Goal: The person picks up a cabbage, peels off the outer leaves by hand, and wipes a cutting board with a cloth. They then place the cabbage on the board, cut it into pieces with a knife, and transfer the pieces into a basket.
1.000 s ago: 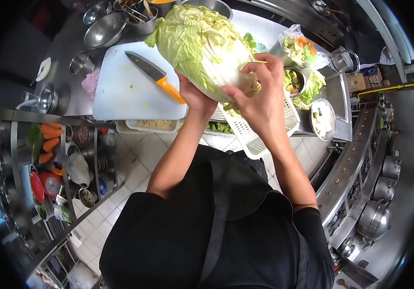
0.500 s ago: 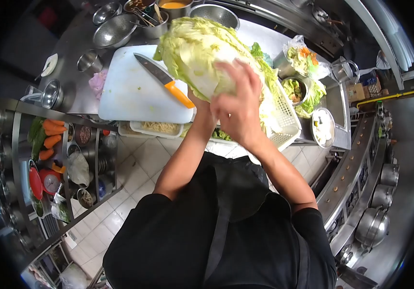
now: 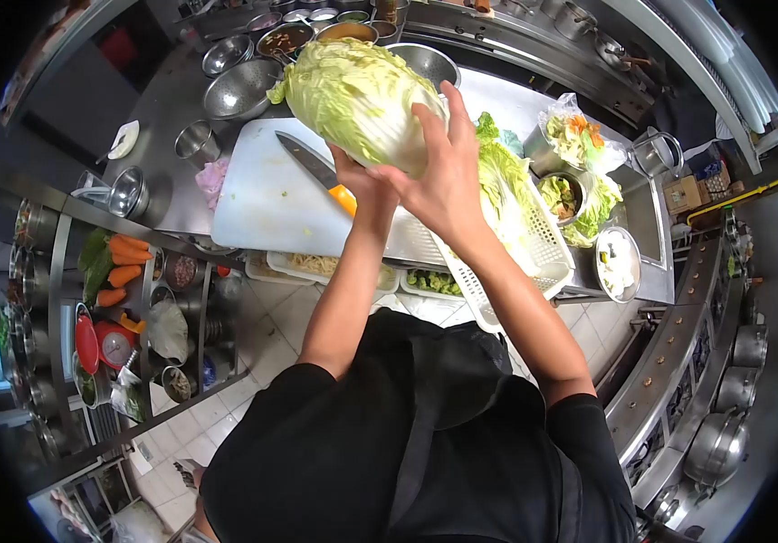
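A large napa cabbage [image 3: 362,104] is held up above the far right part of the white cutting board [image 3: 267,204]. My left hand [image 3: 366,185] supports it from below, its fingers mostly hidden under the leaves. At the pale stem end, my right hand [image 3: 448,176] grips it with fingers spread around the base. A knife with an orange handle [image 3: 343,199] lies on the board, partly behind my left hand. More napa cabbage [image 3: 505,185] sits in a white perforated basket [image 3: 547,235] to the right of my right hand.
Metal bowls [image 3: 242,90] and sauce pots [image 3: 348,33] stand behind the board. A pink cloth [image 3: 212,181] lies at its left edge. Toward the sink [image 3: 647,226] are a pot of cut vegetables [image 3: 570,140] and a white-filled bowl [image 3: 618,262]. Carrots [image 3: 126,258] rest on the left shelf.
The cabbage has turned and shifted slightly left, showing more green leaf. My right hand, blurred across its front before, now holds the stem end. The whole view has shifted a little.
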Available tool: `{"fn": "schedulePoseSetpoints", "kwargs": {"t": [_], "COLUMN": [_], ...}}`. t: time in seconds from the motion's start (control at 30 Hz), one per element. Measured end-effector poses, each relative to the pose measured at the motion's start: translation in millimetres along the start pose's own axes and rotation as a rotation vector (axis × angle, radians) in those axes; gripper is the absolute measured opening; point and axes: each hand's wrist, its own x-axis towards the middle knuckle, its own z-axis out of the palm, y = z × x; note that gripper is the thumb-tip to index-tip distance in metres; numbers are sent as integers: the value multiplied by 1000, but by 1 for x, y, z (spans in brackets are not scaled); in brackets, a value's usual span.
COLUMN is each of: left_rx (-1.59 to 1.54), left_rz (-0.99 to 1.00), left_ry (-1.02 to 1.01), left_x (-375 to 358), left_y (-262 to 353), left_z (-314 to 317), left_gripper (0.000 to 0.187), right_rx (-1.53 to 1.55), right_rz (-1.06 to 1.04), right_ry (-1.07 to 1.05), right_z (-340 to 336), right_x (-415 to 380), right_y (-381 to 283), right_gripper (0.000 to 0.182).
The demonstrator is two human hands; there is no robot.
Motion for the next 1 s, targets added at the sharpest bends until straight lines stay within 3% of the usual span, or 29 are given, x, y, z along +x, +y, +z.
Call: {"fn": "schedulePoseSetpoints", "kwargs": {"t": [0.1,0.13,0.37,0.5,0.57,0.63,0.7,0.73,0.8,0.9,0.93,1.0], "left_rx": [-131,-149,-189,-138,-113,-98,-73,-26,140,325,215,-217], "left_rz": [53,51,-47,-143,-186,-202,-184,-160,-100,-39,-77,-178], "left_ry": [73,93,108,67,62,58,64,62,64,107,152,262], "left_x": [3,3,-25,-43,-52,-54,-48,-43,-34,-29,-31,-28], "left_y": [-6,-7,-15,-26,-27,-30,-35,-35,-39,-38,-38,-37], "left_z": [4,3,2,6,6,6,4,2,-1,-3,-4,-6], "left_gripper": [56,56,56,57,57,57,57,57,57,57,57,59], "right_rx": [88,100,65,150,203,228,504,542,530,253,259,-242], "right_rz": [78,59,-159,-395,-510,-543,-339,-207,23,378,386,223], "right_ry": [80,106,125,153,-97,-96,-106,-16,143,200,189,-75], "right_z": [8,5,-3,3,0,-8,-26,-39,-72,-97,-92,-79], "right_x": [8,8,4,-13,-31,-41,-56,-68,-87,-111,-117,-126], "right_y": [-4,-10,-16,1,5,9,15,20,33,74,90,114], "right_gripper": [61,45,38,36,30,20,21,21,28,42,42,46]}}
